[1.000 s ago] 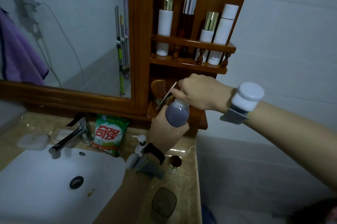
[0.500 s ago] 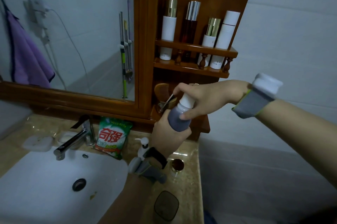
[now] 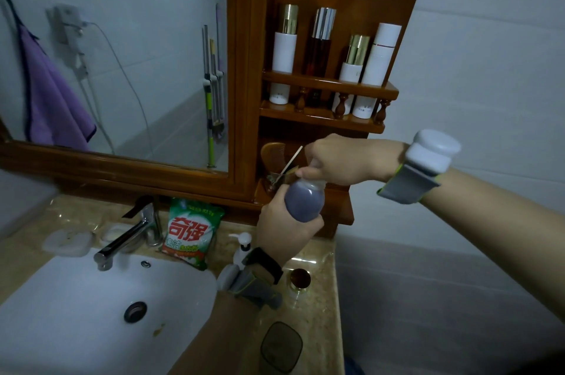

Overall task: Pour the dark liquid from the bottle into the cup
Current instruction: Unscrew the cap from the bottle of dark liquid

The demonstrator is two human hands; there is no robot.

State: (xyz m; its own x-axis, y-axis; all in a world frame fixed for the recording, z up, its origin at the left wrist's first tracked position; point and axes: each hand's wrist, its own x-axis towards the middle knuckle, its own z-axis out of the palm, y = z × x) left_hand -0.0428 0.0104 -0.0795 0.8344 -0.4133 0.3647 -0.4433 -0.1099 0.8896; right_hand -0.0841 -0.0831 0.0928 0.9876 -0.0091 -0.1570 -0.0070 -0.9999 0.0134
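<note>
My left hand [image 3: 282,226] holds a small clear bottle [image 3: 303,201] of dark purple liquid upright above the counter, gripping its lower half. My right hand [image 3: 345,160] closes over the bottle's top from above, hiding the cap. A small round gold-rimmed cup [image 3: 299,279] stands on the marble counter below and slightly right of my left wrist. A dark square tinted cup [image 3: 281,347] sits nearer to me at the counter's front.
White sink basin [image 3: 61,313] with chrome tap [image 3: 128,237] lies to the left. A green detergent bag [image 3: 191,229] and white pump bottle [image 3: 243,247] stand behind my left wrist. Wooden shelf [image 3: 324,118] above carries several tall bottles. A tiled wall is at right.
My right hand turned over the bottle's top, from fingers pinching the white cap at the side to a fist covering it. The bottle stayed in my left hand.
</note>
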